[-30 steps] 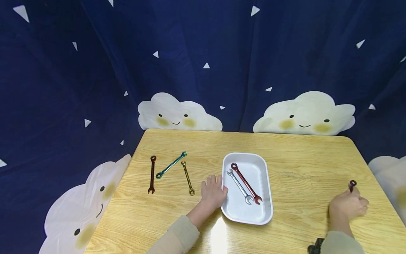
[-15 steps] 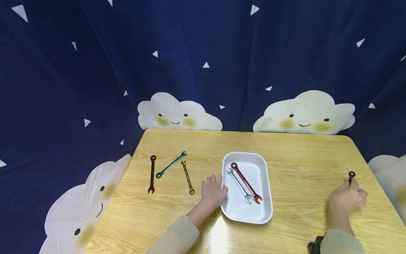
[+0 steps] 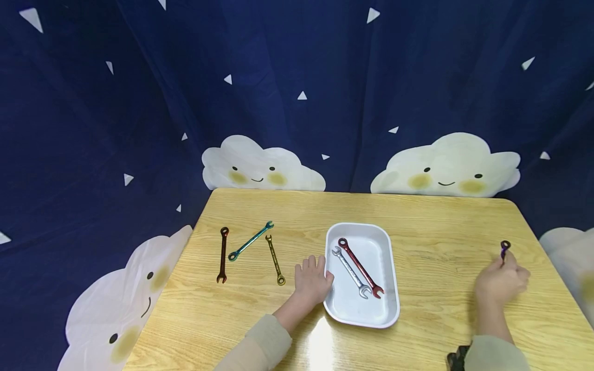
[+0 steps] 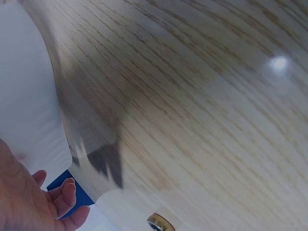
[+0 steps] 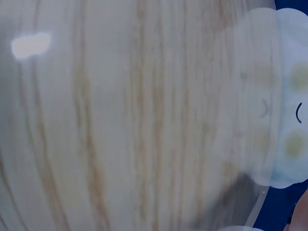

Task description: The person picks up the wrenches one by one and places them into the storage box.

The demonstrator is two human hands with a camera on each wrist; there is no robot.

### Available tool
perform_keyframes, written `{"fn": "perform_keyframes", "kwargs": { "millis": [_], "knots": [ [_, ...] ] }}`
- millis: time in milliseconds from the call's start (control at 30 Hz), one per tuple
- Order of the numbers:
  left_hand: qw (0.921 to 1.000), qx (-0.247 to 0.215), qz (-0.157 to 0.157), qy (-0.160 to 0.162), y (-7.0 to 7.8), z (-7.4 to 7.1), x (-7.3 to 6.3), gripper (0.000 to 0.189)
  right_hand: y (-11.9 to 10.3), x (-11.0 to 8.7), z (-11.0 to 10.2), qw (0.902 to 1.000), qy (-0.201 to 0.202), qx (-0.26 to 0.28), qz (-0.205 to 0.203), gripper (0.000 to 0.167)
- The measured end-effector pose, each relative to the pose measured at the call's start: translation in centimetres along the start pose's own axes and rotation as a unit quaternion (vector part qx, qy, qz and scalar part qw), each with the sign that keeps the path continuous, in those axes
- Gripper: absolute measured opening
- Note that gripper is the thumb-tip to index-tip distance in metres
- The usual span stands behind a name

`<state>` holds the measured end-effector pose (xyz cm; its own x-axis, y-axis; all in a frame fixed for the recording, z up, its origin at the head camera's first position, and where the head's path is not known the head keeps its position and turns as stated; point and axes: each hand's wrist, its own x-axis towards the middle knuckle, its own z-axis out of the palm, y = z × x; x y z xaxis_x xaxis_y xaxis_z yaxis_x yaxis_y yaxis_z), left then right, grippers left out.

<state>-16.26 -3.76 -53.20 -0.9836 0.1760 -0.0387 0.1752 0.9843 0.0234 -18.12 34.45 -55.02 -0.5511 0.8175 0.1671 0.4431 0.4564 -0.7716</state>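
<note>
My right hand (image 3: 501, 281), at the table's right side, grips a purple combination wrench (image 3: 505, 249). Its ring end sticks up above the fingers; the rest is hidden by the hand. At the left rim of a white tray (image 3: 393, 288) is my left hand (image 3: 312, 281), fingers fairly straight and the thumb touching the rim. Inside the tray a silver wrench (image 3: 349, 270) and a red wrench (image 3: 362, 268) lie side by side. The left wrist view catches the left hand (image 4: 29, 202) beside the tray wall (image 4: 29, 86), fingers slightly bent.
Left of the tray lie a dark reddish-brown wrench (image 3: 223, 255), a teal wrench (image 3: 251, 241) and a gold wrench (image 3: 276, 260) on the wooden table (image 3: 441, 226). A dark blue curtain (image 3: 278, 77) with cloud pictures hangs behind the table.
My right hand has moved slightly up and to the left with the purple wrench in its grip. The left hand, the tray and the other wrenches stay put.
</note>
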Motion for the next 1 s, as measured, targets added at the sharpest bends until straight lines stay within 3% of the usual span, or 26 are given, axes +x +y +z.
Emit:
{"fn": "perform_keyframes", "kwargs": {
  "millis": [133,667,1000],
  "knots": [
    [1.0,0.0,0.0,-0.001,0.0,0.0,0.0,0.03,-0.8,-0.5,0.0,0.9998,-0.013,0.012,-0.005,0.042],
    [1.0,-0.004,0.0,0.001,0.0,0.0,0.0,0.029,-3.8,-2.7,0.7,0.9869,0.056,0.095,-0.118,0.03],
    [1.0,-0.008,-0.001,-0.001,0.0,-0.1,-0.1,0.029,-5.3,-4.1,1.0,0.984,0.046,0.113,-0.129,0.029]
  ]
}}
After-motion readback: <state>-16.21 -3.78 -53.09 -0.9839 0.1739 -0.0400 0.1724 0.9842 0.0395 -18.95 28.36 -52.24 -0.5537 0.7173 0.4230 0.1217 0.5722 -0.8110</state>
